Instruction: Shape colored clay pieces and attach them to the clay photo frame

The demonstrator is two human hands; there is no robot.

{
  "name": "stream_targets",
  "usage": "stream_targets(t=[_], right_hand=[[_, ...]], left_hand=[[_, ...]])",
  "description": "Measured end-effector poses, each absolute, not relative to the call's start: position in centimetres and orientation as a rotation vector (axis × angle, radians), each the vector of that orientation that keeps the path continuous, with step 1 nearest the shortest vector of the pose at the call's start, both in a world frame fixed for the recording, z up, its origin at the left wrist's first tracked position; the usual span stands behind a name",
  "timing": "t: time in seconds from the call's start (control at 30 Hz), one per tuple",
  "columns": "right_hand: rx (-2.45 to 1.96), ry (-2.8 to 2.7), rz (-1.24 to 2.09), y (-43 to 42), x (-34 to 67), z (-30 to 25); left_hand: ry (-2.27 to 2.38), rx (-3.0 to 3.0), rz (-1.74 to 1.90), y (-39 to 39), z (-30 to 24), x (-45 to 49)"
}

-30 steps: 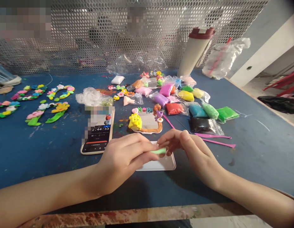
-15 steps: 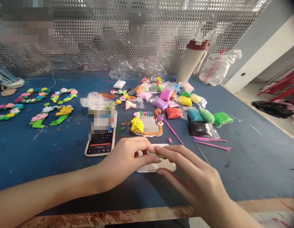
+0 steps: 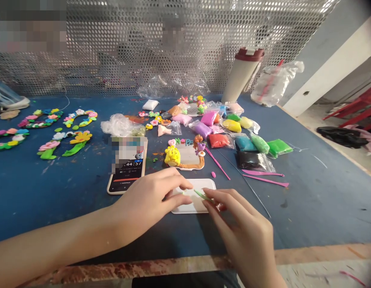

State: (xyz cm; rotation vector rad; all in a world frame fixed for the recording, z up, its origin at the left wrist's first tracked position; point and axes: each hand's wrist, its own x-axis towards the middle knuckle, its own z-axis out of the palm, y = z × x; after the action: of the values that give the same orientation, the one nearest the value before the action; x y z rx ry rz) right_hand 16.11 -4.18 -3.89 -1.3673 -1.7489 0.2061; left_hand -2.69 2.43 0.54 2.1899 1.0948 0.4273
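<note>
My right hand (image 3: pixel 242 220) pinches a thin light green clay strip (image 3: pixel 200 195) between thumb and fingertips, its free end pointing left. Opposite it, my left hand (image 3: pixel 157 196) has its thumb and forefinger slightly apart. A tiny pale greenish bit (image 3: pixel 184 193) shows in that gap; whether it touches the fingers I cannot make out. Both hands are over a white rounded board (image 3: pixel 197 208) lying on the table. Just beyond is a frame (image 3: pixel 191 164) decorated with a yellow clay figure, small letters and a brown clay edge. A small pink clay piece (image 3: pixel 213 175) lies beside the board.
A phone (image 3: pixel 128 172) lies left of the frame. Bagged coloured clay (image 3: pixel 219 141) spreads behind, with pink modelling tools (image 3: pixel 266 182) and a thin wire (image 3: pixel 254 196) at right. Clay-decorated pieces (image 3: pixel 80 138) lie at left. A tumbler (image 3: pixel 241 76) stands at the mesh screen.
My hands have moved apart from a shared hold over the board. The green strip is now in my right hand alone, and more of the board shows.
</note>
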Motion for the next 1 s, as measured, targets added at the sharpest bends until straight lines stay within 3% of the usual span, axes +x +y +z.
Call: stream_targets(t=[0.3, 0.63, 1.0], right_hand=[[-1.505, -1.775, 0.153, -3.5, 15.6, -4.9], [-1.588, -1.769, 0.081, -3.4, 15.4, -5.4], [-1.615, -1.830, 0.022, -3.3, 15.4, -5.2]], left_hand=[[0.977, 2.794, 0.441, 1.8, -2.5, -3.2], [0.979, 2.875, 0.627, 2.0, -2.8, -2.6], [1.019, 2.780, 0.516, 2.8, -2.4, -0.8]])
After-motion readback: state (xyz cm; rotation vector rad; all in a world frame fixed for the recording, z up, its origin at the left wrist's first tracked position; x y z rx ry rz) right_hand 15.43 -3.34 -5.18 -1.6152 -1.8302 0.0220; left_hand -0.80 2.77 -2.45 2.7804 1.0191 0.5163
